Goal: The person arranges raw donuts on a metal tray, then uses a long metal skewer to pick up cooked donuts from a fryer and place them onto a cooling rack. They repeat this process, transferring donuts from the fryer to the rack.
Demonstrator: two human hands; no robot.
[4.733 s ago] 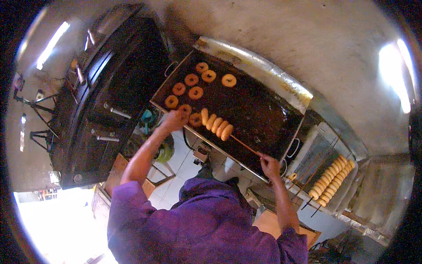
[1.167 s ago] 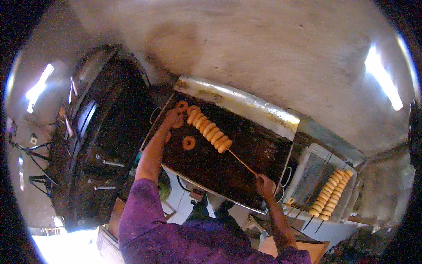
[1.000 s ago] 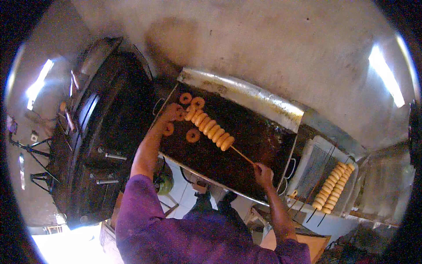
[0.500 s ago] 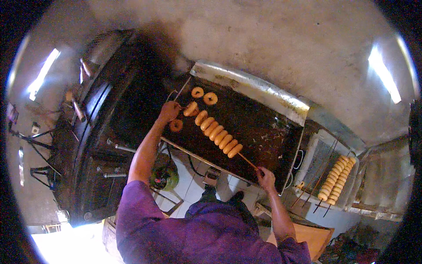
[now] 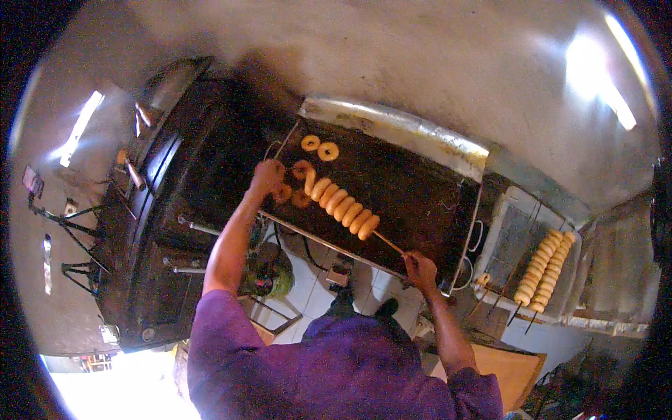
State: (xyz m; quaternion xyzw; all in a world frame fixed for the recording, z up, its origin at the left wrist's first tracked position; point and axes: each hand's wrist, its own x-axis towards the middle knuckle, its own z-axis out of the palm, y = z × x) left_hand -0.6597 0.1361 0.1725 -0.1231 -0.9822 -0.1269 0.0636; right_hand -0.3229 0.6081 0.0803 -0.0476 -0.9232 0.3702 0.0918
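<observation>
My right hand (image 5: pixel 420 269) is closed around the near end of a long thin skewer (image 5: pixel 389 243). Threaded on that skewer is a row of golden ring doughnuts (image 5: pixel 344 208), held slantwise above a wide dark frying pan (image 5: pixel 413 175). The leftmost threaded ring hangs at an angle at the skewer's far end. Over the pan's left end, my left hand (image 5: pixel 268 175) is closed beside the loose rings; what its fingers grip is too small to make out. Two loose doughnuts (image 5: pixel 328 151) lie farther back, and several darker-looking ones (image 5: pixel 282 194) lie near my left hand.
To the right, a tray (image 5: pixel 500 231) bears two full skewers of doughnuts (image 5: pixel 544 271) and some bare skewers. A metal splash guard (image 5: pixel 392 126) rises behind the pan. Large dark equipment (image 5: pixel 175 161) stands left. A green gas cylinder (image 5: pixel 269 275) sits below the pan's front edge.
More rings lie loose at the pan's left end, and the row on the skewer is shorter at its left end. Both hands stay near their places.
</observation>
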